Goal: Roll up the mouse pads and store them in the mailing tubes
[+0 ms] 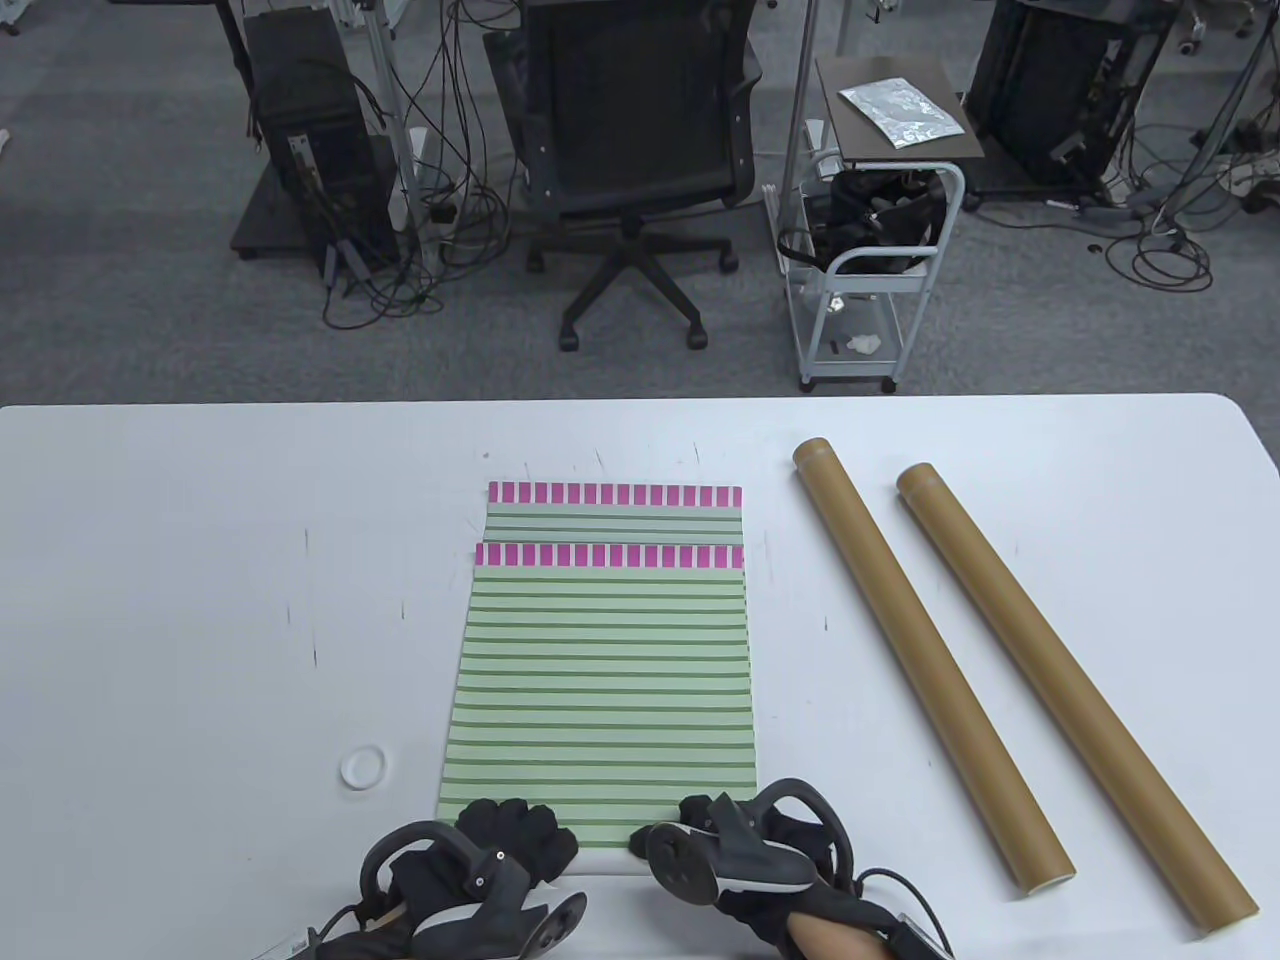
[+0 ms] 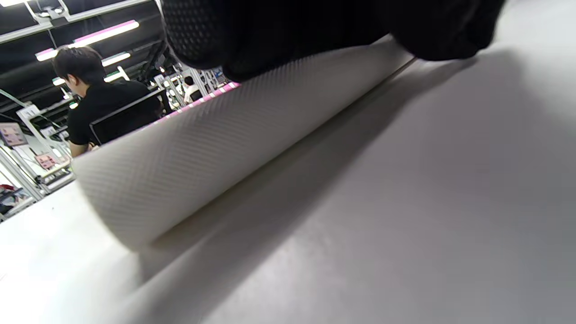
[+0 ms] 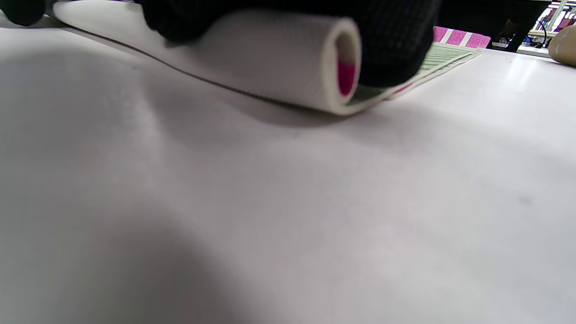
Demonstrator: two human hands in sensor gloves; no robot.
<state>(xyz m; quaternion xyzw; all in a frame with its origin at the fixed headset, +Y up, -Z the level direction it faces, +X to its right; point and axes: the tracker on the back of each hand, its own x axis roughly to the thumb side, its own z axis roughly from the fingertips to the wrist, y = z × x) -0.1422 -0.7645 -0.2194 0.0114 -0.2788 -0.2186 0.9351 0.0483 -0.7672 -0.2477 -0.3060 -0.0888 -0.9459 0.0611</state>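
Left hand [image 1: 505, 835] and right hand [image 1: 745, 835] side by side at the near edge, palms down, gloved fingers [image 3: 396, 40] curled forward, trackers on their backs

No legible text or labels anywhere.

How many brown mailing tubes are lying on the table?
2. Both lie slanted to the right of the striped mouse pads: the nearer tube beside the pads, the other tube further right.
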